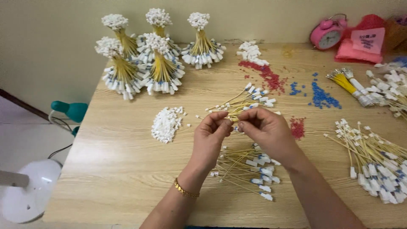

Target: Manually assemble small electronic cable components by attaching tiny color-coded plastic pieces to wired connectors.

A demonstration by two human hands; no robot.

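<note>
Head view: left hand [210, 133] and right hand [266, 129] meet above table [127, 169] centre, fingertips nearly touching. Both sets of fingers curled shut in a pinch on a thin yellow cable [234, 119]; exact contact pt hidden, prob. thumb + forefinger each side. Gold bracelet [185, 189] on left wrist.

Loose cable pile [250, 171], white and blue ends, lies directly below hands. Second cable fan [248, 101] just beyond hands. White connector heap [165, 124] to the left, near left hand. Red bits [267, 76] and blue bits [322, 97] further back. Five tied bundles [157, 68] stand upright at rear left. Larger cable pile [377, 163] at right edge. Pink alarm clock [327, 34] rear right. White fan [25, 191] sits off table, lower left.
</note>
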